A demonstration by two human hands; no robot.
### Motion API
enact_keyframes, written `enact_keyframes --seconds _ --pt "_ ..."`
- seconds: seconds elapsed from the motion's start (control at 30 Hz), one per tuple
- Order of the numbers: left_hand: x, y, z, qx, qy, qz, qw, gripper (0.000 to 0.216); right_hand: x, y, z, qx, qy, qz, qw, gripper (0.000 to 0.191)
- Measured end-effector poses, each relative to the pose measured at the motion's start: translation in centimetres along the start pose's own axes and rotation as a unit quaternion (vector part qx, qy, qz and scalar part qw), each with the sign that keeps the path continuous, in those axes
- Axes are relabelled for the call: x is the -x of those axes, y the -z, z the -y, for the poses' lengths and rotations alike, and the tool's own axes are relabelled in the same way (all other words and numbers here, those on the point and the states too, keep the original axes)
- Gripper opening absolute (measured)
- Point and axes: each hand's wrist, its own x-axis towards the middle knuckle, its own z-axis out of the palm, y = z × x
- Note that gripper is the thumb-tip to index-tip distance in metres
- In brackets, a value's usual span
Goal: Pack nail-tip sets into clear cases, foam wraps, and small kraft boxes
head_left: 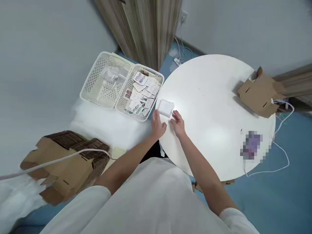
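A small white square packet (166,108) lies flat near the left edge of the round white table (207,87). It looks soft and slightly creased; its contents do not show. My left hand (158,125) is at the packet's near left corner, fingers stretched out and thumb apart, seeming to touch its edge. On the other side, my right hand (178,123) hovers by the near right corner with fingers loosely bent and apart. Neither hand is closed around anything.
Left of the table, a white basket (119,103) holds several printed cards; beside it, another basket (84,91) contains clear plastic packs. Stacked flat cardboard boxes (70,175) lie lower left. A cardboard box (262,92) and a blurred purple object (252,145) sit on the table's right.
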Motion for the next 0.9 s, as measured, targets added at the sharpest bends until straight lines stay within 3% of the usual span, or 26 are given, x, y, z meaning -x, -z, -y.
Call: enact_keyframes --seconds 0.2,0.33,0.43,0.57,0.73,0.9 --pt "5.8 0.7 -0.9 0.002 0.015 0.013 1.0 0.078 5.6 3.2 -0.1 0.016 -0.028 -0.024 0.999 0.057" --pt "12.1 1.6 -0.8 -0.004 0.078 0.024 0.997 0.061 10.6 5.2 -1.6 0.002 -0.06 -0.021 0.998 0.053" --pt "16.3 2.5 -0.3 0.002 0.131 0.036 0.991 0.05 13.6 5.4 -2.6 -0.014 -0.074 0.001 0.997 0.049" --pt "19.2 3.9 0.3 0.014 0.177 -0.008 0.984 0.038 15.8 4.2 -3.1 -0.029 -0.083 0.065 0.994 0.043" --pt "19.8 6.3 0.1 -0.008 0.156 -0.059 0.986 0.03 16.4 1.7 -2.4 -0.039 -0.118 0.119 0.985 0.028" --pt "20.8 10.4 0.8 -0.07 0.14 -0.185 0.97 0.024 16.4 -2.9 -1.2 -0.044 -0.156 0.186 0.969 0.026"
